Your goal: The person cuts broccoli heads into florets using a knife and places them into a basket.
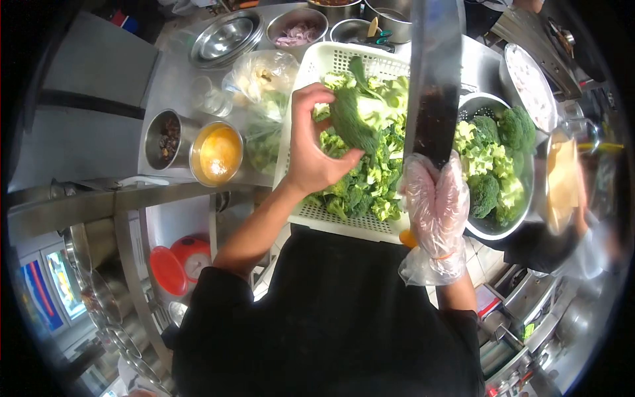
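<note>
My bare left hand (pixel 312 147) grips a head of broccoli (pixel 352 120), tipped so its dark green crown faces me, over a white plastic basket (pixel 284 155). Cut broccoli florets (pixel 360 185) fill that basket. My right hand (pixel 436 212), in a clear plastic glove with an orange band at the wrist, is closed around a large knife (pixel 433 86). The broad blade points away from me above the basket's right side. Its handle is hidden inside my fist. To the right, a white-rimmed colander (pixel 528 205) holds broccoli heads.
On the left stand a bowl of yellow liquid (pixel 218 153), a pot with dark pieces (pixel 167 137) and plastic bags (pixel 268 73). Sliced onions fill a bowl (pixel 297 30) at the back. Another person's arm (pixel 582 212) is at the right, near a tan board (pixel 561 178).
</note>
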{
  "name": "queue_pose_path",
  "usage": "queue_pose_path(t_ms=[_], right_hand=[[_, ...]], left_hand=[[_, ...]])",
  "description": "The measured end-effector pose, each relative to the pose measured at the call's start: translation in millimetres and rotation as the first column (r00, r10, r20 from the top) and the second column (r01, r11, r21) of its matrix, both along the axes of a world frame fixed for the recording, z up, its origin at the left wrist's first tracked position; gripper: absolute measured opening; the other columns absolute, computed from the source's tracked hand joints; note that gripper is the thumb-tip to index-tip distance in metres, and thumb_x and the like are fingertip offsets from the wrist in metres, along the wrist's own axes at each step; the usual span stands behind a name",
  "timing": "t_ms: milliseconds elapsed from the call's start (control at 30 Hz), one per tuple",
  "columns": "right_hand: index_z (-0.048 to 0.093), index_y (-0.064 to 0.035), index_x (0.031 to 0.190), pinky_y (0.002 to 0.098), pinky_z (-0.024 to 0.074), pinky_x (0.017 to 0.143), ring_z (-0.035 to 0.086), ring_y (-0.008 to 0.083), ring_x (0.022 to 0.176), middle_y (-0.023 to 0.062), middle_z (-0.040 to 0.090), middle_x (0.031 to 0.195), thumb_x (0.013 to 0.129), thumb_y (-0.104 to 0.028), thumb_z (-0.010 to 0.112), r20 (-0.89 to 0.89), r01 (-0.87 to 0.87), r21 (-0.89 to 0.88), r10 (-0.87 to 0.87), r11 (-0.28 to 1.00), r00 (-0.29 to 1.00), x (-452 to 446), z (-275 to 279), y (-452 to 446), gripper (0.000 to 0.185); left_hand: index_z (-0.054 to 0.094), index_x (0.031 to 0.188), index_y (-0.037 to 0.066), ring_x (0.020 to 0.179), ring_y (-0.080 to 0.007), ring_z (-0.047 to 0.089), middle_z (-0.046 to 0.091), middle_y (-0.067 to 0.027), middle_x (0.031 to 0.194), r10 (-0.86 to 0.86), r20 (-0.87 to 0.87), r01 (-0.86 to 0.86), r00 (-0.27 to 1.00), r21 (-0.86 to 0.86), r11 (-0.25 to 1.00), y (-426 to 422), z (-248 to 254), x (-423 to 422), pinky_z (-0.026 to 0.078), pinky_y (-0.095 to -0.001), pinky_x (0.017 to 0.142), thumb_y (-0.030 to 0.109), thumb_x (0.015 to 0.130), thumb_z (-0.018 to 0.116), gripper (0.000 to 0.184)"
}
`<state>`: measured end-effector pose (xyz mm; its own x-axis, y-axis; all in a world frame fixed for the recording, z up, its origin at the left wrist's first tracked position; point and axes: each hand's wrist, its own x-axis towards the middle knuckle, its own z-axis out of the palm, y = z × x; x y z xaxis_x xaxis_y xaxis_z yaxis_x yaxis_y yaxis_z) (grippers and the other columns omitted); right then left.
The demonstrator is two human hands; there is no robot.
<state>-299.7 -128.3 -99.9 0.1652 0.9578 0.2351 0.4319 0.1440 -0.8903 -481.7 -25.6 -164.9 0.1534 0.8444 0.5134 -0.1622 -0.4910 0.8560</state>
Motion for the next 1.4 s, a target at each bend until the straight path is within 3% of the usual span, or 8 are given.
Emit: queue_pose_path(t_ms=[233,367,433,567,800,867,1100,1400], right_hand=[[0.054,0.0057,0.115,0.0217,0.0449,0.058,0.056,0.0097,0.07,0.0101,0.064,0.094,0.098,-0.009,0.058,-0.181,0.11,-0.184,-0.144,0.977,0.973,-2.4,21.4,4.8,0.023],[0.059,-0.0011,0.111,0.0217,0.0427,0.053,0.053,0.01,0.065,0.0003,0.054,0.075,0.101,-0.026,0.052,0.481,-0.247,-0.061,0.246,0.967,0.841,4.2,-12.4,24.9,0.028],[0.056,-0.0042,0.116,0.0285,0.043,0.051,0.054,0.0158,0.059,0.0053,0.058,0.076,0.1,-0.015,0.052,-0.478,-0.367,-0.478,0.114,0.798,0.871,-0.4,3.9,29.2,0.02],[0.052,-0.0025,0.124,0.019,0.0375,0.036,0.054,0.0128,0.05,0.0066,0.06,0.08,0.094,-0.016,0.059,-0.913,-0.609,-0.383,-0.184,0.694,0.364,11.7,-6.7,29.8,0.033],[0.053,0.002,0.118,0.0268,0.0443,0.043,0.056,0.0176,0.053,0.0129,0.062,0.09,0.092,-0.014,0.063,-0.538,-0.304,-0.546,-0.048,0.781,0.842,28.2,-46.8,30.9,0.032],[0.053,0.0077,0.114,0.041,0.0468,0.047,0.057,0.0338,0.051,0.0177,0.059,0.066,0.09,-0.008,0.062,0.678,-0.019,0.053,-0.022,0.998,0.735,38.6,-61.3,30.8,0.03],[0.05,0.0064,0.121,0.0452,0.0476,0.051,0.061,0.0383,0.056,0.0199,0.065,0.073,0.088,0.0,0.062,0.469,-0.012,0.092,-0.032,0.996,0.883,3.0,-24.9,23.5,0.036],[0.046,0.011,0.123,0.0433,0.0437,0.048,0.055,0.0352,0.051,0.017,0.059,0.068,0.084,0.003,0.065,0.552,-0.232,0.272,0.046,0.934,0.833,-24.6,-50.8,28.4,0.044]], left_hand=[[0.055,0.101,0.012,0.119,-0.0367,0.047,0.044,-0.0182,0.124,0.192,-0.289,-0.055,0.938,0.422,0.905,12.1,-3.2,-29.5,0.049,-0.0469,0.092,0.002,0.053,0.081,0.055],[0.055,0.104,0.016,0.115,-0.0404,0.049,0.046,-0.0172,0.125,0.22,-0.494,0.123,0.841,0.57,0.812,12.6,16.3,-40.2,0.049,-0.0469,0.091,0.0,0.055,0.079,0.057],[0.052,0.108,0.019,0.115,-0.0403,0.05,0.045,-0.0172,0.127,0.199,-0.6,0.198,0.775,0.53,0.825,14.0,10.3,-43.2,0.05,-0.0452,0.09,0.0,0.059,0.078,0.059],[0.056,0.102,0.015,0.114,-0.0388,0.049,0.044,-0.0149,0.123,0.299,-0.639,0.206,0.709,0.593,0.778,15.8,1.2,-39.9,0.047,-0.0473,0.092,-0.002,0.054,0.077,0.055],[0.054,0.124,0.016,0.114,-0.0363,0.049,0.043,-0.0154,0.121,0.232,-0.714,0.028,0.661,0.332,0.943,22.0,11.2,-50.2,0.047,-0.0424,0.092,-0.003,0.059,0.071,0.07],[0.049,0.124,0.007,0.113,-0.0298,0.049,0.044,-0.0149,0.123,0.249,-0.659,-0.086,0.71,0.27,0.959,28.4,1.7,-63.4,0.046,-0.0385,0.094,-0.004,0.064,0.065,0.063],[0.042,0.118,0.004,0.104,-0.0151,0.049,0.045,-0.008,0.112,0.001,-0.036,-0.015,0.999,-0.395,0.919,26.7,-29.0,-65.1,0.052,-0.0304,0.084,-0.002,0.074,0.063,0.049],[0.048,0.107,0.002,0.106,-0.0222,0.053,0.046,-0.0115,0.115,0.217,-0.288,-0.223,0.933,0.012,0.975,19.0,4.7,-33.8,0.051,-0.0347,0.085,-0.002,0.065,0.067,0.046]])
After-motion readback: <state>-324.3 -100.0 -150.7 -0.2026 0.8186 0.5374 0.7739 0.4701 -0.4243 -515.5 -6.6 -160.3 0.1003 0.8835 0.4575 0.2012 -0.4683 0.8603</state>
